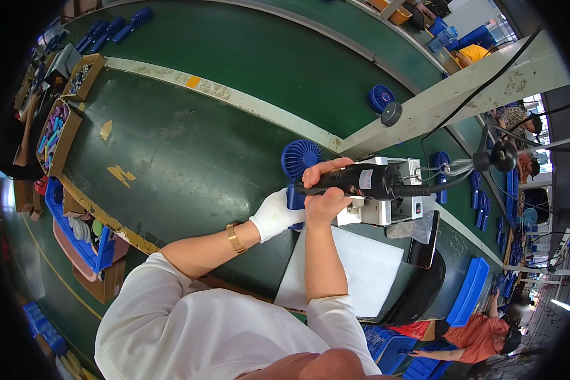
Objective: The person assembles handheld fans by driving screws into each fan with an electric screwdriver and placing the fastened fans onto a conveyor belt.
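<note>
My left hand (275, 216), in a white glove, is closed around the handle of a small blue handheld fan (301, 158). The fan's round slatted head points away from me, above the dark green bench. Bare, my right hand (327, 204) grips a black electric screwdriver (370, 182), its body lying sideways and its cable running off to the right. The screwdriver's front end reaches over the fan handle; I cannot see whether its tip touches it. Behind the screwdriver stands a white box-shaped device (386, 212), partly covered.
A white foam sheet (345, 269) lies before me, with a phone (424, 244) to its right. A pale metal post (462, 92) rises beyond the screwdriver. Another blue fan (381, 98) rests on the green conveyor (253, 57). Parts boxes (66, 142) line the left edge. Co-workers sit at right.
</note>
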Demonstrator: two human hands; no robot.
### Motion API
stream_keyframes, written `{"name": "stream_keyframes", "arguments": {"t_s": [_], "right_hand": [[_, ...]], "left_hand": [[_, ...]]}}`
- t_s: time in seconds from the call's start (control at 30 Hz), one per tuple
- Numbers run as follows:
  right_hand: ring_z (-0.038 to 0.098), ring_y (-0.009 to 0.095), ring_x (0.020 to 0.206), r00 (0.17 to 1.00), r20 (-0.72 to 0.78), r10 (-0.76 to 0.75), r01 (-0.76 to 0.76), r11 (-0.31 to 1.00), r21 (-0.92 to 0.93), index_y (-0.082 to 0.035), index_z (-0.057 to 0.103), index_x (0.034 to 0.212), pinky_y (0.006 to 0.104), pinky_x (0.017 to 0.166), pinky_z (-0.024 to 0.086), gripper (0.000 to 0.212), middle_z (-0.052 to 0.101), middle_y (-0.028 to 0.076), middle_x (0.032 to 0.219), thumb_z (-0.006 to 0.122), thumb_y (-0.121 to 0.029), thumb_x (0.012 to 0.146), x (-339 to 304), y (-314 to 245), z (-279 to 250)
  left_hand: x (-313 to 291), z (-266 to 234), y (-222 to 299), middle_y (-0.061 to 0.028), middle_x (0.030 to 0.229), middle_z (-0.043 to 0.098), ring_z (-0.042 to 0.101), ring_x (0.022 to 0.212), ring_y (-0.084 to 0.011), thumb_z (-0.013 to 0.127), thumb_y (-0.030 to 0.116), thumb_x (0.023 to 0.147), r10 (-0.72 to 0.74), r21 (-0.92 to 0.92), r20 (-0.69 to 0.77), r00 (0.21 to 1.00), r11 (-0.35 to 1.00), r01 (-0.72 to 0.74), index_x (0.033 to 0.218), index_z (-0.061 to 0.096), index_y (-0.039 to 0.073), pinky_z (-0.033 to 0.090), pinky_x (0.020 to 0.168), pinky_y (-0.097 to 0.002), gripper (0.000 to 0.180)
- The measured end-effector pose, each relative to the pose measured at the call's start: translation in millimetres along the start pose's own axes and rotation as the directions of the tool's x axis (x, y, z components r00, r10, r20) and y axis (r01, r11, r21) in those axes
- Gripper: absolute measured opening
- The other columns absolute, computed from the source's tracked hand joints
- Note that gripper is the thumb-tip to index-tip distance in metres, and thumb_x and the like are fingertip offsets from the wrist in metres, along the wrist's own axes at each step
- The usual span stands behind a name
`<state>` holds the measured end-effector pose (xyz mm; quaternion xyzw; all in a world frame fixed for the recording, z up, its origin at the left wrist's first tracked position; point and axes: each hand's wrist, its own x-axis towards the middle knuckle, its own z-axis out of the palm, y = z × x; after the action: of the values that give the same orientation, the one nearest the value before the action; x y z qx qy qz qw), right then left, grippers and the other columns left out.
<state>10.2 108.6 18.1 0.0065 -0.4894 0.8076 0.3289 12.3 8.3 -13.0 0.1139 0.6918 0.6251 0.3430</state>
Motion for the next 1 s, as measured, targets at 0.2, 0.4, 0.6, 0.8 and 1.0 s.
{"name": "stream_keyframes", "arguments": {"t_s": [0.2, 0.4, 0.6, 0.8, 1.0], "right_hand": [[0.046, 0.015, 0.056, 0.999, -0.039, -0.018, 0.016, 0.999, -0.041, -0.010, 0.041, 0.120, 0.0277, 0.050, 0.039, 0.082, 0.050, 0.006, 0.067, 0.070, -0.062, 0.064, 2.7, -7.4, 5.5], [0.045, 0.012, 0.053, 0.976, -0.062, -0.209, 0.201, 0.972, -0.121, -0.005, 0.037, 0.116, 0.0241, 0.048, 0.039, 0.079, 0.052, 0.007, 0.066, 0.071, -0.056, 0.067, 12.7, -35.5, -6.5], [0.045, 0.014, 0.054, 0.985, 0.029, -0.168, 0.170, 0.966, -0.197, 0.003, 0.037, 0.116, 0.0258, 0.053, 0.041, 0.052, 0.050, 0.007, 0.066, 0.063, -0.025, 0.082, 19.0, -29.9, -8.8], [0.049, 0.014, 0.059, 0.989, -0.016, -0.149, 0.135, 0.933, -0.335, 0.004, 0.036, 0.120, 0.0265, 0.060, 0.043, 0.045, 0.052, 0.007, 0.070, 0.056, -0.013, 0.084, 21.2, -34.0, -10.3], [0.054, 0.018, 0.090, 0.984, 0.063, -0.169, 0.179, 0.869, -0.461, 0.004, 0.027, 0.132, 0.0299, 0.082, 0.044, 0.058, 0.054, 0.014, 0.102, 0.058, -0.013, 0.085, 18.7, -37.2, -12.3]], "left_hand": [[-0.6, -0.4, -6.9, -0.0057, 0.088, 0.062, 0.058, 0.077, -0.0120, 0.069, 0.020, 0.073, 0.029, -0.282, 0.072, 0.997, 0.959, -0.007, 0.100, 0.055, 0.002, 0.049, 0.072, -0.0281, 0.036], [34.9, -25.8, 26.9, -0.0101, 0.089, 0.056, 0.060, 0.076, -0.0198, 0.069, 0.018, 0.070, 0.102, -0.139, -0.105, 0.989, 0.983, -0.116, 0.133, 0.033, 0.006, 0.049, 0.069, -0.0320, 0.073], [88.6, -48.2, 50.8, -0.0186, 0.125, 0.045, 0.046, 0.114, -0.0359, 0.066, 0.026, 0.069, 0.636, 0.560, -0.252, 0.729, 0.711, -0.426, 0.128, 0.041, 0.005, 0.041, 0.095, -0.0379, 0.067], [52.3, -17.8, 22.2, -0.0092, 0.106, 0.053, 0.047, 0.105, -0.0257, 0.063, 0.016, 0.067, 0.640, 0.704, 0.348, 0.685, 0.304, -0.642, 0.088, 0.059, 0.006, 0.032, 0.097, -0.0419, 0.024], [50.7, -18.3, 11.9, -0.0143, 0.115, 0.052, 0.043, 0.115, -0.0297, 0.064, 0.019, 0.070, 0.654, 0.625, 0.390, 0.648, 0.330, -0.708, 0.088, 0.063, 0.006, 0.031, 0.102, -0.0424, 0.022]]}}
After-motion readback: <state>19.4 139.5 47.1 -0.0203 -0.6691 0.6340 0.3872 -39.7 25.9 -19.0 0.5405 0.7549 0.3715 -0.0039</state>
